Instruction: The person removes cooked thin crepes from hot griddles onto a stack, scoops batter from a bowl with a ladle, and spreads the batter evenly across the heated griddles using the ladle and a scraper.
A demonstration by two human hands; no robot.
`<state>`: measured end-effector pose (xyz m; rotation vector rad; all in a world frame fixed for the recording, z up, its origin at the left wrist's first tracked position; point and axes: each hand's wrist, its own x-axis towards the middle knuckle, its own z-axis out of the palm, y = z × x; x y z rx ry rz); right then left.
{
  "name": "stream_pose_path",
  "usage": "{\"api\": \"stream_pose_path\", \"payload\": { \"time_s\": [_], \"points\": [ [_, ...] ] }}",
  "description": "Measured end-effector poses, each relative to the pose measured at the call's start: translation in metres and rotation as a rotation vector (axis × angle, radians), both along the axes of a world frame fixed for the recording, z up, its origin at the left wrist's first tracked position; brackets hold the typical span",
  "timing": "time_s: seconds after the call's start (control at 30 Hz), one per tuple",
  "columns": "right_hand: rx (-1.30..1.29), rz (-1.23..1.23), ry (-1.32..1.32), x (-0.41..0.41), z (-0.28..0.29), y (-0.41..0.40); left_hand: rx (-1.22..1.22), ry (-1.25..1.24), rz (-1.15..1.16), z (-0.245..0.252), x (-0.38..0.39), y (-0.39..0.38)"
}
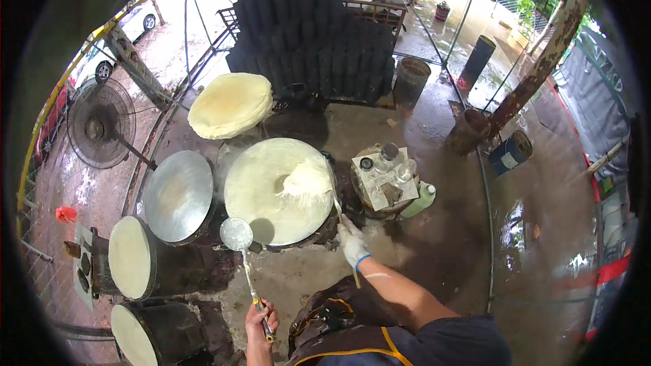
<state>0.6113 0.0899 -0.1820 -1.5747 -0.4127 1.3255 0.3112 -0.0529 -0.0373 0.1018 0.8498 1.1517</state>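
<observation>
My bare left hand [262,319] is closed on the handle of a metal ladle [236,234], whose bowl hangs by the near left edge of a large round griddle. A wide, pale sheet of batter [259,183] covers the griddle, with a thicker, lighter patch of batter [308,180] at its right. My right hand [352,244], in a white glove with a blue cuff, grips a thin stick-like tool [336,203] that lies along the griddle's right edge. Beyond the griddle stands a thick stack of round flatbreads [230,107].
To the left are a bare metal pan [179,195] and two drum stoves with pale rounds [129,257]. A stand with jars [390,152] and a green plastic jug [420,201] is at the right. Black cylindrical briquettes [310,35] are piled behind; a fan [96,127] stands far left.
</observation>
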Motion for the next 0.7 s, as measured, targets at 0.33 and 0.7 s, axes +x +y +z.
{"api": "stream_pose_path", "payload": {
  "time_s": [0.33,0.7],
  "points": [
    [-0.053,0.166,-0.151,-0.003,-0.002,0.039,-0.059,-0.101,-0.084,-0.011,0.007,0.019],
    [0.227,0.558,-0.204,0.027,0.018,0.098,-0.196,-0.137,-0.017,-0.013,0.053,0.021]
  ]
}}
